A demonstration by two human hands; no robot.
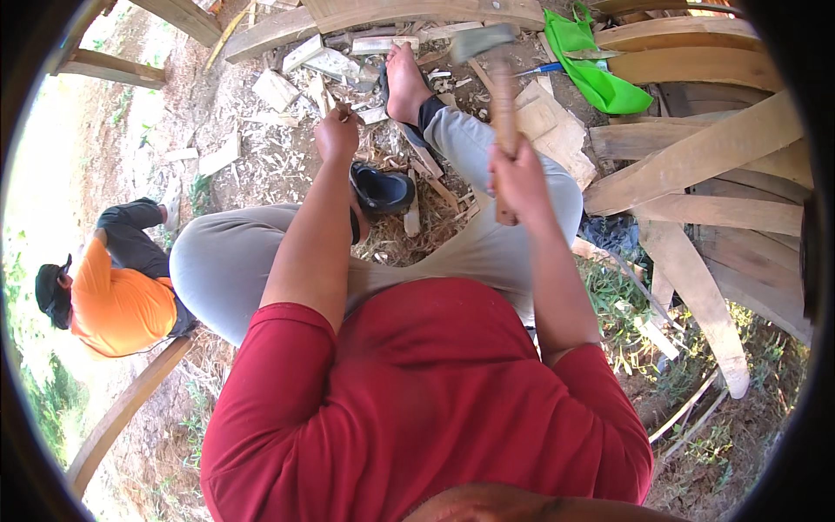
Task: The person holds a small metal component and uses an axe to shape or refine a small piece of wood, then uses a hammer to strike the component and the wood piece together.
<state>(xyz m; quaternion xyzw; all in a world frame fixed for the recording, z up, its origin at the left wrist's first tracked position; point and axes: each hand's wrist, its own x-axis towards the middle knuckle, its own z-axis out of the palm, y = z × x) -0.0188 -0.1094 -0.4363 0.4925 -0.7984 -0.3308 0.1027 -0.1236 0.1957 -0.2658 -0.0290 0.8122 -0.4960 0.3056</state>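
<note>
My right hand [522,178] is closed round the wooden handle of a hatchet [504,113], raised over my right shin. Its grey head is blurred by motion and points away from me. Farther left, my left hand [337,135] is closed too, fingers pinched near the ground among wood chips. Something small and brown pokes out at its fingertips, too small to name. Between my legs lies a black shoe [383,190], close to my left forearm. My bare right foot [406,83] rests on the ground between the two hands.
A curved wooden beam [383,13] crosses the far side. Curved planks [696,165] are stacked on the right, with a bright green bag [596,65] beside them. Offcuts [278,91] and shavings litter the ground. A person in orange [122,296] sits at the left.
</note>
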